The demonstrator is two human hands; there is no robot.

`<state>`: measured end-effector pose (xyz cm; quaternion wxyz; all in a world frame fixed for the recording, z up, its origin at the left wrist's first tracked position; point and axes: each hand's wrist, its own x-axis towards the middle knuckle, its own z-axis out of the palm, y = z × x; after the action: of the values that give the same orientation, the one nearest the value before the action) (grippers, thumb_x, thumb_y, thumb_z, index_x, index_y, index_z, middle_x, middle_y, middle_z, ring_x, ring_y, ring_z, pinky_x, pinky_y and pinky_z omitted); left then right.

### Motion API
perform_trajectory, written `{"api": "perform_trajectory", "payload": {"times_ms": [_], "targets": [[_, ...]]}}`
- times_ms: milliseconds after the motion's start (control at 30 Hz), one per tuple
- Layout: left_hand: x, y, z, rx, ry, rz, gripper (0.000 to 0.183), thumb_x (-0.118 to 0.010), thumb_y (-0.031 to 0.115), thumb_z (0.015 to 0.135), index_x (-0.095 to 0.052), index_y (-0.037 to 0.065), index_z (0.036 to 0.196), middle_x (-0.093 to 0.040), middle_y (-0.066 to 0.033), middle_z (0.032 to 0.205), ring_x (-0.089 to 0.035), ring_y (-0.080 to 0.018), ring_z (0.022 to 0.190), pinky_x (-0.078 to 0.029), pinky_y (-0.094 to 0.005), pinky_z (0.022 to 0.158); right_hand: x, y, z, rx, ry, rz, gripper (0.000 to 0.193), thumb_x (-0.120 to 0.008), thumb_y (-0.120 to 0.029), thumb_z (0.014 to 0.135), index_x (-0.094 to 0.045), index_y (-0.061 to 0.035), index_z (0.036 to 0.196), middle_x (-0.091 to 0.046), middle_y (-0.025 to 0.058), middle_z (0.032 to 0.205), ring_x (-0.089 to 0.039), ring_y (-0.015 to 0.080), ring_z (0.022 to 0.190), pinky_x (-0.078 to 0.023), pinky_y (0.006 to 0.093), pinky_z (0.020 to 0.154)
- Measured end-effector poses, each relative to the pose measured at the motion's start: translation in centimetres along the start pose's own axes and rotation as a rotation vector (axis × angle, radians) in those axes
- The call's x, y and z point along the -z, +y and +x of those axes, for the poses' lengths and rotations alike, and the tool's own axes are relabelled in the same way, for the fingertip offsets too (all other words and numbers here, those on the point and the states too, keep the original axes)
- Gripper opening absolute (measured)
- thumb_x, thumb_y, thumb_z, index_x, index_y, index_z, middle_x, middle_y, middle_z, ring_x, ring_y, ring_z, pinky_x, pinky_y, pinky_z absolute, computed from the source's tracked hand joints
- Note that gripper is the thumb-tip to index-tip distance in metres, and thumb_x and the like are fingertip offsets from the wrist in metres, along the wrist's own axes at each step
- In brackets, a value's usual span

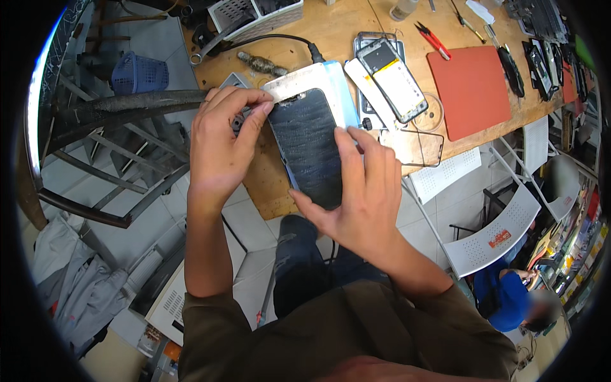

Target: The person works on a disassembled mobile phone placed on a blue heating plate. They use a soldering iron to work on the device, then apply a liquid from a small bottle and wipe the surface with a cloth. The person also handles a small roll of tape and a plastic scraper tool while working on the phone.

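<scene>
A dark phone screen (309,143) with a rippled surface lies tilted at the table's near edge, partly over a pale flat plate (324,79). At its upper left corner, my left hand (223,137) pinches thumb and forefinger together; whatever sits between the tips is too small to make out. My right hand (366,191) spans the lower part of the screen, thumb on the left edge and fingers on the right, gripping it. Beyond lies an opened phone (391,79) with a white battery area, and a thin empty frame (423,148) is to its near right.
Red pliers (434,41) touch a reddish-brown mat (471,92) on the right. A black cable (280,37) runs to the plate. Behind stands a grey basket (267,19). White perforated chairs (496,232) stand at the right, near a person in blue (506,296). A metal frame (108,172) is on the left.
</scene>
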<state>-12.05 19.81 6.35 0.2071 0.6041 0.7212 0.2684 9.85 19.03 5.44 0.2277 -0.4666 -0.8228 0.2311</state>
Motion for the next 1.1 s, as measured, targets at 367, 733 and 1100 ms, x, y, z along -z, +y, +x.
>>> {"api": "perform_trajectory", "payload": {"times_ms": [367, 733, 1100], "targets": [[1.1, -0.9, 1.0, -0.010, -0.049, -0.009, 0.009, -0.069, 0.004, 0.093, -0.071, -0.002, 0.099, -0.067, -0.0098, 0.089, -0.062, -0.0204, 0.086, -0.047, -0.0298, 0.081, 2.1, 7.6, 0.3, -0.122, 0.242, 0.139, 0.041, -0.079, -0.011, 0.082, -0.065, 0.0024, 0.118, -0.067, 0.0156, 0.099, -0.063, 0.0288, 0.083, -0.049, 0.0377, 0.075], [-1.9, -11.1, -18.4, 0.420, 0.179, -0.238, 0.027, -0.042, 0.017, 0.111, -0.053, 0.001, 0.092, -0.052, -0.0059, 0.084, -0.048, -0.0136, 0.077, -0.041, -0.0297, 0.071, 0.4, 11.6, -13.0, -0.577, 0.288, 0.077, 0.007, -0.066, -0.008, 0.094, -0.067, -0.0017, 0.091, -0.064, 0.0194, 0.074, -0.062, 0.0407, 0.068, -0.048, 0.0466, 0.067], [-8.9, -19.4, -41.4, 0.997, -0.525, -0.095, 0.025, -0.057, 0.018, 0.102, -0.063, -0.003, 0.115, -0.067, -0.0164, 0.102, -0.065, -0.0295, 0.093, -0.052, -0.0414, 0.086, -12.7, 13.5, -35.3, -0.890, -1.118, 0.206, 0.051, -0.061, -0.042, 0.090, -0.067, -0.0063, 0.125, -0.067, 0.0262, 0.126, -0.064, 0.0422, 0.119, -0.054, 0.0502, 0.095]]}}
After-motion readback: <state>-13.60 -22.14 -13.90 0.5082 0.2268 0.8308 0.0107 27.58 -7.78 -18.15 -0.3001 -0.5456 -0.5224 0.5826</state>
